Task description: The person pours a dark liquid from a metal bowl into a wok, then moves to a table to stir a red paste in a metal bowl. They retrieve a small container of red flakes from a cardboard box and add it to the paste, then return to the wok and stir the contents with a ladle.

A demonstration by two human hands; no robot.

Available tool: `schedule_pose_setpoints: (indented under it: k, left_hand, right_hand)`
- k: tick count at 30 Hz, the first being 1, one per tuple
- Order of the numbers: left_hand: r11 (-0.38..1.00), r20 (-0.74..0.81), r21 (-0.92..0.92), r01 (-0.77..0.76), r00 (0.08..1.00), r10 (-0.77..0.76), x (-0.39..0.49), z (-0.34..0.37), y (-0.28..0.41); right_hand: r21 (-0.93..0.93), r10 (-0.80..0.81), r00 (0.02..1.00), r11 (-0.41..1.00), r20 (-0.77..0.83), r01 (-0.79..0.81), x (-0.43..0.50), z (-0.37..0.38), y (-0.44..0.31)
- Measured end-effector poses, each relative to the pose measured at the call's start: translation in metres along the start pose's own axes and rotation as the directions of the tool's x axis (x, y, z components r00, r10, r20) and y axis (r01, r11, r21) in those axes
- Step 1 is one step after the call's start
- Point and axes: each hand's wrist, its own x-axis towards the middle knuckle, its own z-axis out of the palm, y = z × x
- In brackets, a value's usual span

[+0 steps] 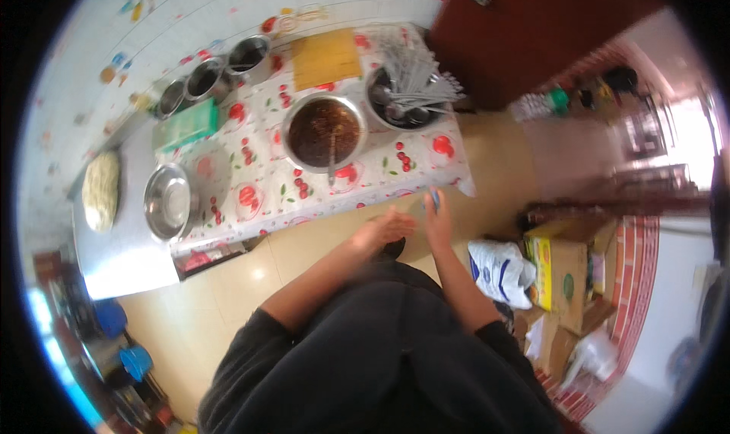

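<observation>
My left hand (385,230) is blurred in front of the table's near edge, fingers pointing right, with no object visible in it. Close to its right, my right hand (438,220) holds a small blue object (435,199) at the fingertips; what it is cannot be told. Beyond both hands, on a cherry-print tablecloth (265,149), stands a metal bowl of dark reddish-brown sauce (311,129) with a spoon or ladle handle (332,160) over its near rim. A second metal bowl (393,125) to the right holds a heap of long pale utensils or skewers (410,75).
Metal pots (249,58) line the wall beside a green plastic container (194,125). A metal basin (170,201) and a pale wrapped bundle (100,192) sit at left. Cardboard boxes (570,280) and a white plastic bag (499,271) lie on the right. A brown door (530,29) stands beyond the table.
</observation>
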Motion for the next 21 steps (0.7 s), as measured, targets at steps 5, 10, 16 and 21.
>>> schedule_pose_setpoints:
  k: [5, 10, 16, 21]
  left_hand:
    - [0.993, -0.232, 0.081, -0.088, 0.967, 0.105, -0.020, -0.026, -0.010]
    - [0.985, -0.302, 0.165, 0.051, 0.953, 0.001, -0.004, -0.046, -0.010]
    - [0.955, -0.235, 0.288, 0.069, 0.972, 0.000, 0.044, -0.010, -0.017]
    - [0.801, -0.164, 0.570, 0.184, 0.981, -0.108, 0.120, 0.015, -0.014]
  right_hand:
    - [-0.083, -0.051, 0.987, 0.996, -0.155, 0.039, 0.105, 0.029, -0.009]
    - [-0.110, -0.101, 0.990, 0.990, -0.096, 0.090, 0.073, -0.011, 0.022]
    - [0.159, 0.406, 0.909, 0.907, -0.093, -0.389, -0.034, -0.101, 0.110]
    - [0.187, 0.481, 0.804, 0.877, -0.349, -0.443, -0.121, -0.199, 0.195]
